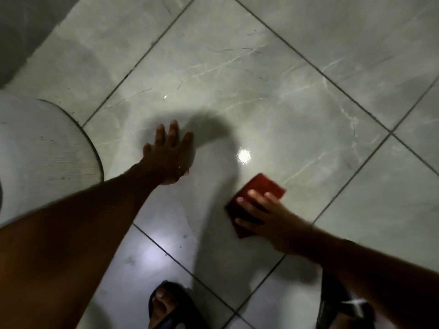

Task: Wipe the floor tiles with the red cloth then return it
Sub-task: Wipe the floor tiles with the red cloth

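A folded red cloth [259,191] lies flat on the glossy grey marble-look floor tiles [237,79], right of centre. My right hand [263,212] presses down on the cloth with its fingers spread over it, covering its near part. My left hand [168,153] rests palm down on the tile to the left, fingers apart, holding nothing. A ring shows on one finger of that hand.
A round white ribbed object [42,150] sits on the floor at the left edge, close to my left forearm. Two feet in dark sandals [166,305] stand at the bottom. A lamp's bright reflection [244,155] shines between the hands. A darker wall or step [21,24] is at top left.
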